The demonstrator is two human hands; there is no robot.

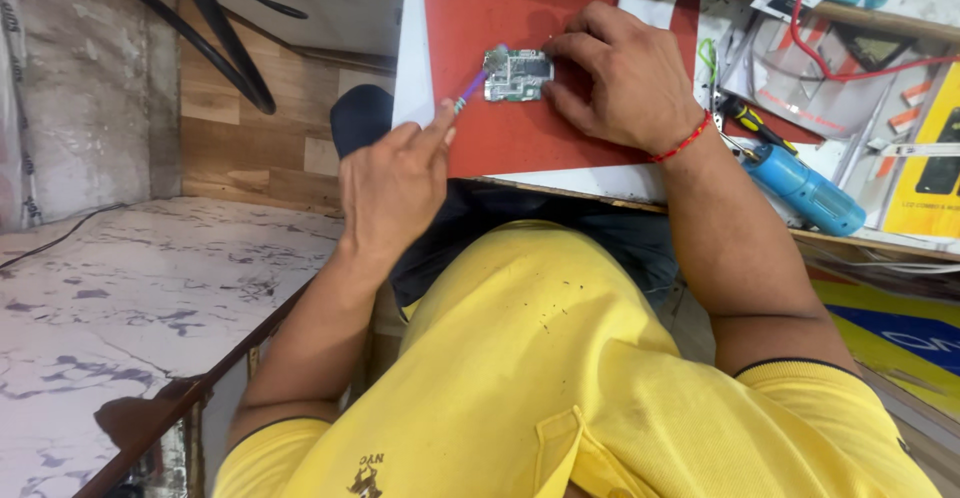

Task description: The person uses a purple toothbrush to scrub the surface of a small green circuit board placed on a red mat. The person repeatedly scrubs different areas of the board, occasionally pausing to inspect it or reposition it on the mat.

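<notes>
A small green circuit board (518,75) lies on a red mat (470,8) on the workbench. My right hand (625,83), with a red thread at the wrist, presses on the board's right edge with its fingertips. My left hand (390,183) holds a thin purple-handled brush-like tool (472,88), whose tip touches the board's left edge. My yellow shirt fills the bottom of the view.
A blue cylindrical tool (805,190) and a black-and-yellow screwdriver (755,123) lie right of my right wrist. A yellow box (930,158), a red wire (835,68) and loose papers crowd the right side. Black cables (220,38) hang at left over a marble-patterned floor (150,298).
</notes>
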